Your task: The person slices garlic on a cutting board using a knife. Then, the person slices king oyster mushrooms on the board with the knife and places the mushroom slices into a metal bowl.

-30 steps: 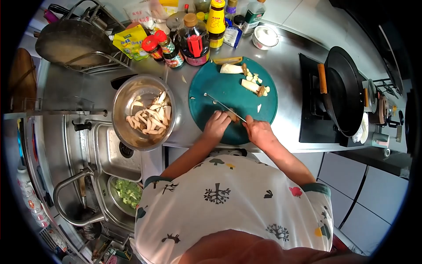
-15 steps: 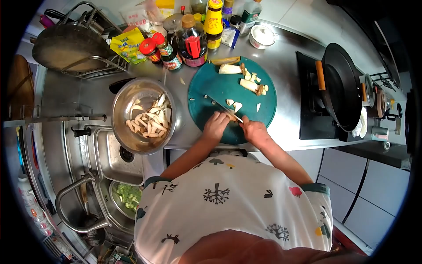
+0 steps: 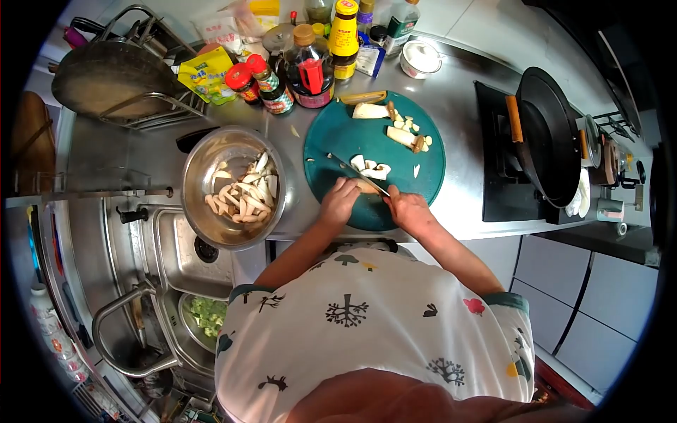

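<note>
On the round green cutting board [image 3: 330, 137], my left hand [image 3: 338, 203] presses down a piece of king oyster mushroom [image 3: 367, 187] with bent fingers. My right hand [image 3: 409, 210] grips a knife [image 3: 350, 168], its blade lying slantwise across the board against that piece. Several white mushroom chunks [image 3: 371, 169] lie just beyond the blade. Farther back are two larger mushroom pieces [image 3: 403, 137] [image 3: 371, 111], with small pale slices [image 3: 405, 124] beside them. The knife handle is mostly hidden inside my right hand.
A steel bowl [image 3: 194, 201] of cut mushrooms stands left of the board, above the sink [image 3: 185, 271]. Green vegetable pieces [image 3: 206, 315] sit in a container there. Sauce bottles [image 3: 308, 67] and a lidded white pot [image 3: 421, 58] line the back. A wok [image 3: 546, 141] rests on the stove at right.
More white chunks now lie beside the blade than before. My left hand has shifted slightly left along the mushroom, while my right hand stays nearly in place with the knife.
</note>
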`<state>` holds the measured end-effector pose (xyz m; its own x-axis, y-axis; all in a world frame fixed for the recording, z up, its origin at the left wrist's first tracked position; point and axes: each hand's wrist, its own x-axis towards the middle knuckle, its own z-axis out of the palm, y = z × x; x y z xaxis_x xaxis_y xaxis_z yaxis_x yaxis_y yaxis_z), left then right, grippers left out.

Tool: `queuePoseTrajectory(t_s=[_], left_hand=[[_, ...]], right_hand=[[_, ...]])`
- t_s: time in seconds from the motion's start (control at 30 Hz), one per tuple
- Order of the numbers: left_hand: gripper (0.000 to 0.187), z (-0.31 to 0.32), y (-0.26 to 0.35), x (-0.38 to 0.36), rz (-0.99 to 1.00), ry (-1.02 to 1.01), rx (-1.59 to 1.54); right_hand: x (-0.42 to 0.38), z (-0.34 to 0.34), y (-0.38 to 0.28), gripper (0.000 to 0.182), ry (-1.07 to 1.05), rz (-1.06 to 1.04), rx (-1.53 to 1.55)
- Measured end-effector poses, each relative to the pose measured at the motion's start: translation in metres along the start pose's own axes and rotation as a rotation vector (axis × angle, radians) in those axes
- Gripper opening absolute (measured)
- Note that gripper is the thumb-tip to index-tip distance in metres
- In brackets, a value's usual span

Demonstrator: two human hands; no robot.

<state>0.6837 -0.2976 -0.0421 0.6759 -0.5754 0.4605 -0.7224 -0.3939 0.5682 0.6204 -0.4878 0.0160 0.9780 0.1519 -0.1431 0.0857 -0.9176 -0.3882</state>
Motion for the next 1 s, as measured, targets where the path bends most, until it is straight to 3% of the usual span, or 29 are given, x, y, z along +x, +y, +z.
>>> queuePoseTrajectory(t_s=[0.33, 1.0], left_hand=[[0.021, -0.002, -0.001, 0.001, -0.014, -0.05, 0.013], [0.021, -0.008, -0.012, -0.006, -0.027, 0.061, -0.051]], right_hand=[[0.002, 0.001, -0.005, 0.019, -0.013, -0.004, -0.005], [0.009, 0.009, -0.01, 0.022, -0.05, 0.049, 0.046]])
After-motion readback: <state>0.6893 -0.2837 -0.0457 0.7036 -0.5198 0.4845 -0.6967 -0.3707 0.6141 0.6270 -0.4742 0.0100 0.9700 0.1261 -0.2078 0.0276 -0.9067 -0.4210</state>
